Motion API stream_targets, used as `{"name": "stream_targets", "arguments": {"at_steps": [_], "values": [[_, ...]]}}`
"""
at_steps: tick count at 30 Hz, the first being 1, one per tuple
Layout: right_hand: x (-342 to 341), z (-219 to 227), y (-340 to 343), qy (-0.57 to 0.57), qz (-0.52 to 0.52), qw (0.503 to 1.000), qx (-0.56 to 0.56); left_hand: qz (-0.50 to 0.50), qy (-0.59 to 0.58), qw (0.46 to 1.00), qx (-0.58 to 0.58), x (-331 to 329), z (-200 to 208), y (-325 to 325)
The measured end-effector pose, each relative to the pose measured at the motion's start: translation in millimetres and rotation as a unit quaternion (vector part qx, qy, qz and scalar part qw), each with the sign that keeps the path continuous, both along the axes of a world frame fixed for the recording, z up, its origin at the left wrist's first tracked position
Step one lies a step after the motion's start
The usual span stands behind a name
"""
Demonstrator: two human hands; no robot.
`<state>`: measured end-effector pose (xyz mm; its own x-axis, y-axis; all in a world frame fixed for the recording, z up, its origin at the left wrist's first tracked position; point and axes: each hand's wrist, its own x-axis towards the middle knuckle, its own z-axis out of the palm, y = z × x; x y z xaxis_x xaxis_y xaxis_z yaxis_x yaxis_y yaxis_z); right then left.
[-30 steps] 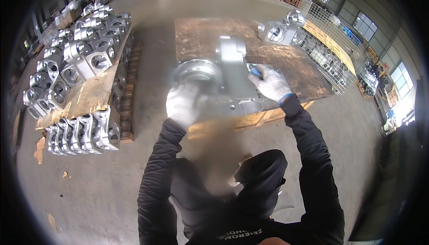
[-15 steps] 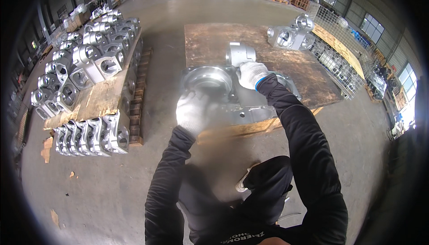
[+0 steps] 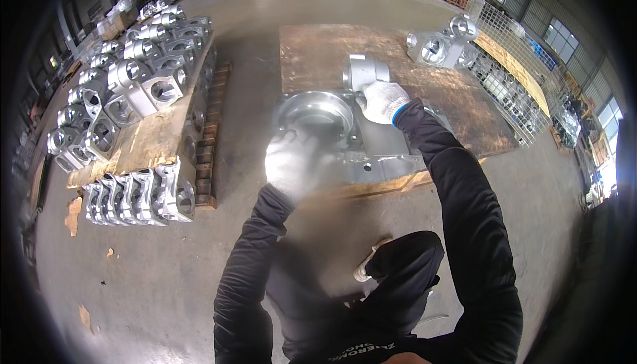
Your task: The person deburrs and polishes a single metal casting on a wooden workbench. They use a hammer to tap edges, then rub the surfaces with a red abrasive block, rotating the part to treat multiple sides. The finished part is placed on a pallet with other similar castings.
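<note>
A large silver metal casting lies on the brown wooden board in front of me. It has a wide round opening with a ring-shaped rim at its left and a short cylindrical collar at its far side. My right hand, in a white knit glove with a blue cuff edge, is closed on the casting just below the collar. My left hand, also gloved in white, rests at the casting's near left edge beside the round opening. A hazy blur covers its fingers, so their grip is hidden.
Another casting stands at the board's far right corner. To the left, a wooden-topped pallet stack carries several rows of similar castings. A wire mesh cage with metal parts stands at the right. Cardboard scraps lie on the concrete floor.
The whole view has shifted slightly, with the board and casting a little higher in the picture. Both hands stay at the same places on the casting.
</note>
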<state>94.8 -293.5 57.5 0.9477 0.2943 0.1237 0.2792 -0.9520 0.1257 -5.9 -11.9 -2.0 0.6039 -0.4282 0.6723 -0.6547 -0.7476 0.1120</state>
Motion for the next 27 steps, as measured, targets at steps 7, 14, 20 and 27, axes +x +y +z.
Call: {"name": "stream_targets", "arguments": {"at_steps": [7,14,20,27], "values": [[-26.3,14.4,-0.2,0.005,0.046,0.999,0.014,-0.011,0.021,0.999,-0.028,-2.8,-0.7,-0.8],[-85.8,5.2,-1.3,-0.02,0.082,0.996,-0.022,0.013,0.012,1.0,0.012,1.2,-0.2,-2.8],[-132.7,-11.0,2.7,-0.083,0.101,0.991,-0.03,0.033,0.021,0.999,0.028,-5.2,0.2,-3.1],[-179.3,-14.0,10.3,-0.081,0.099,0.992,-0.009,0.016,0.01,1.0,0.014,-5.4,5.6,-3.3]]}}
